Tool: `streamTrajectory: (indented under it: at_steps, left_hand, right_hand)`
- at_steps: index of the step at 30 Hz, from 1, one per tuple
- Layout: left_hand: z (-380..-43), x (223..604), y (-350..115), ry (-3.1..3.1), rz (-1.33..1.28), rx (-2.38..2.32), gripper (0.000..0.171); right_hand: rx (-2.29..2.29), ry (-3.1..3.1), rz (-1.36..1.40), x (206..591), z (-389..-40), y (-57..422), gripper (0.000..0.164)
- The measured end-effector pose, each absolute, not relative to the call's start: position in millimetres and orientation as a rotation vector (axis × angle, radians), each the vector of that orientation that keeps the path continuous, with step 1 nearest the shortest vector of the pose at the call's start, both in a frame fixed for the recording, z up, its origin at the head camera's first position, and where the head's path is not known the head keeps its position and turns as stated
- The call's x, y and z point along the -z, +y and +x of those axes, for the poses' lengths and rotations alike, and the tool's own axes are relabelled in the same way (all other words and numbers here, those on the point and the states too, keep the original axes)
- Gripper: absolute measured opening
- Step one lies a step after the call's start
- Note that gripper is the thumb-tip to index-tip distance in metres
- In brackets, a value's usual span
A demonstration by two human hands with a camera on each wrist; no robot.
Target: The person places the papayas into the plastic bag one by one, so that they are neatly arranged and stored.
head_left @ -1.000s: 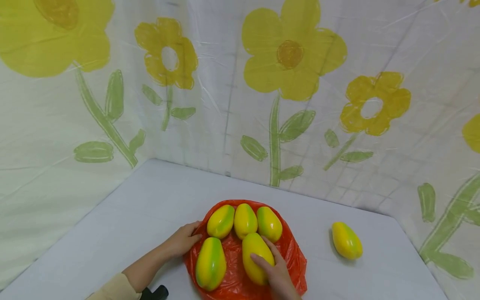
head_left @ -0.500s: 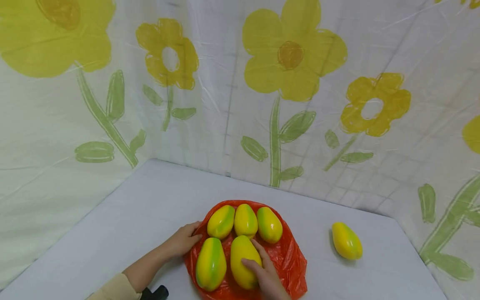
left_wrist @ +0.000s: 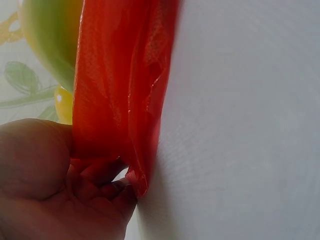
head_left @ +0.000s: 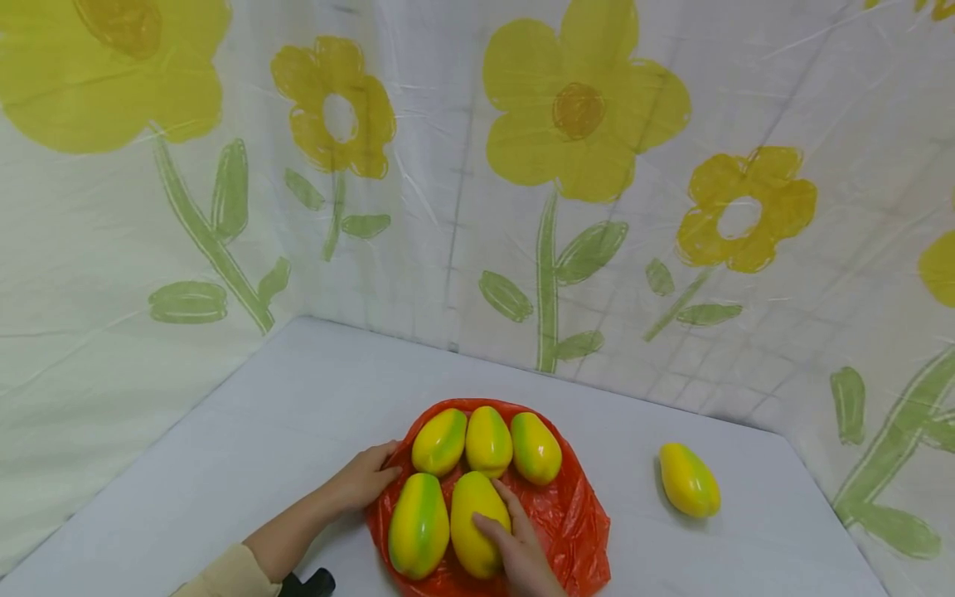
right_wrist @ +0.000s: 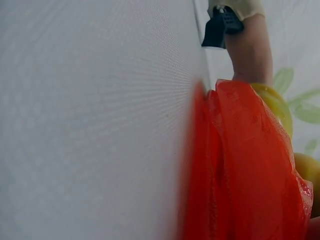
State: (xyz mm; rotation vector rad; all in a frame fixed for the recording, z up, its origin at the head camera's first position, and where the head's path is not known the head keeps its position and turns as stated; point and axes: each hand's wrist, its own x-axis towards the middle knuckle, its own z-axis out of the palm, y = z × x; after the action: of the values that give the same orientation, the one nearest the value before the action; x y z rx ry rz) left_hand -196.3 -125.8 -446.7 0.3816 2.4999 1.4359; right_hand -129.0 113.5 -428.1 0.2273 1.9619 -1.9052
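Observation:
A red plastic bag [head_left: 570, 518], its mouth spread wide, lies on the table with several glossy yellow-green papayas inside. Three papayas [head_left: 489, 439] form the far row, and a green-striped papaya [head_left: 419, 526] sits at the near left. Beside that one, my right hand [head_left: 520, 543] grips a yellower papaya [head_left: 472, 514] from its right side. At the bag's left rim, my left hand [head_left: 366, 477] pinches the red plastic [left_wrist: 110, 100] between thumb and fingers, as the left wrist view shows. Only a sliver of the right hand appears in the right wrist view, behind the bag's side [right_wrist: 255, 165].
One more papaya [head_left: 690, 480] lies alone on the white table [head_left: 313, 398] to the right of the bag. Behind the table hangs a flower-printed curtain [head_left: 448, 249]. A black device [head_left: 309, 583] is at the left wrist.
My right hand has moved left inside the bag with its papaya, bringing it from near the middle to beside the near-left papaya. The left hand has stayed on the rim.

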Motion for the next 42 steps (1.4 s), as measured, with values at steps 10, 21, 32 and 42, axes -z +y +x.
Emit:
streamTrajectory:
  at_steps: [10,21,32,42]
  left_hand:
    - [-196.5,446.7,-125.8,2.491,0.386,-1.449,0.038]
    - [-196.6,445.3,-126.1,2.472,0.394,-1.463,0.038]
    - [-196.3,446.7,-126.0,2.451,0.384,-1.478,0.038]
    - [-196.7,447.0,-126.7,2.452,0.390,-1.472,0.038]
  right_hand:
    - [1.864,1.959,0.219,431.7,-126.0,114.4,0.078]
    - [1.794,2.053,0.182,428.3,-124.1,112.6,0.078]
    - [1.787,2.125,0.204,427.3,-122.5,115.1,0.075]
    - [1.782,2.190,0.148,423.0,-124.0,122.5,0.074]
